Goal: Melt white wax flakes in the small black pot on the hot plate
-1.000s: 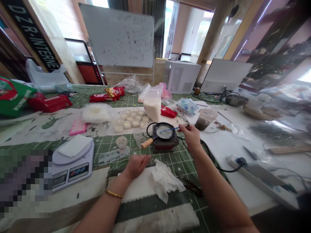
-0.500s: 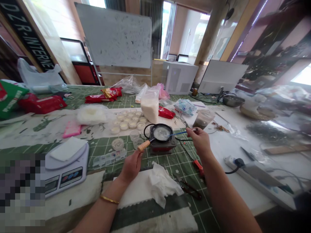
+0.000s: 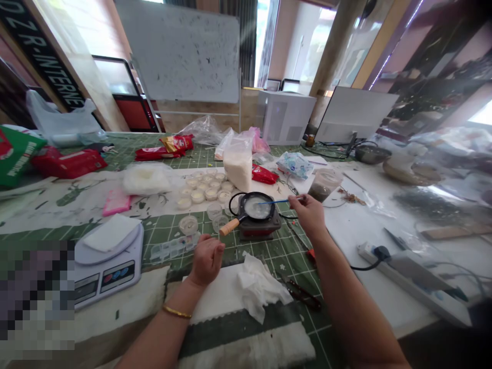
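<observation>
My right hand [image 3: 308,216] pinches a thin blue stick [image 3: 279,201], whose tip reaches over a small black pan [image 3: 256,208] of melted white liquid. The pan has a wooden handle [image 3: 229,226] and sits on a small electric hot plate [image 3: 260,228]. My left hand [image 3: 207,260] is curled loosely just below that handle, apart from it and holding nothing. A gold bangle [image 3: 177,311] circles my left wrist. A crumpled white tissue [image 3: 262,287] lies below the hot plate.
Several small cups of white wax [image 3: 198,190] stand left of the pan, beside a bag of white granules [image 3: 238,163]. A digital scale [image 3: 107,266], a pill organiser [image 3: 169,249], scissors [image 3: 300,294], a power strip [image 3: 407,271] and a black cable surround my hands.
My left hand has dropped away from the wooden handle and curled. My right hand has moved left, bringing the blue stick's tip farther over the pan.
</observation>
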{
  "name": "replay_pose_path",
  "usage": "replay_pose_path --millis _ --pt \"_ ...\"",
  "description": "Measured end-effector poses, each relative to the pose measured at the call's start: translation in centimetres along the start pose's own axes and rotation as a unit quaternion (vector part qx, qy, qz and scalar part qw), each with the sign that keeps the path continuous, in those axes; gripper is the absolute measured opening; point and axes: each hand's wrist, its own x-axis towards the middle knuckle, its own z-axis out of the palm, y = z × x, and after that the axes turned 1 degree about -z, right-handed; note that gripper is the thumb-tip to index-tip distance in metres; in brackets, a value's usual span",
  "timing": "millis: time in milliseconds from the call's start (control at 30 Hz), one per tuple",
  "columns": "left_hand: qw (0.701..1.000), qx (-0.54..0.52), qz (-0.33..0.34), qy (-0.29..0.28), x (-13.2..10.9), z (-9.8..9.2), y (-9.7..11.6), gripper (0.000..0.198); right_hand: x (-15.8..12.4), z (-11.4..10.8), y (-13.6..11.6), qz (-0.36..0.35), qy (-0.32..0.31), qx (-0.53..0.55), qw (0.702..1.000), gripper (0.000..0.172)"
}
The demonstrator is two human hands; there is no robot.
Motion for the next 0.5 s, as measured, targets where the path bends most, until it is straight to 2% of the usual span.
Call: replay_pose_path --millis 67,167,233,367,433,500 --pt "0.999 0.009 -0.019 0.029 0.0 0.1 0.0 0.03 0.1 0.2 -0.2 -0.004 0.013 -0.013 1.0 0.038" --pt "0.995 0.025 -0.045 0.087 0.2 0.3 -0.1 0.015 0.4 1.0 -0.4 -0.02 -0.033 -0.003 0.999 0.037" --pt "0.992 0.034 -0.041 0.115 0.3 0.3 -0.1 0.025 0.7 1.3 -0.4 -0.019 -0.037 0.001 0.999 0.038" --pt "0.991 0.064 0.031 0.115 0.6 0.1 0.0 0.051 1.0 0.4 0.0 -0.001 0.027 -0.031 0.999 0.037" --pt "0.99 0.081 0.054 0.107 0.6 0.1 0.1 0.056 0.7 -0.1 -0.2 -0.003 0.012 -0.036 0.999 0.037" --pt "0.989 0.091 0.058 0.096 0.5 0.1 0.2 0.057 0.6 -0.1 -0.7 -0.019 -0.032 -0.036 0.999 0.036"
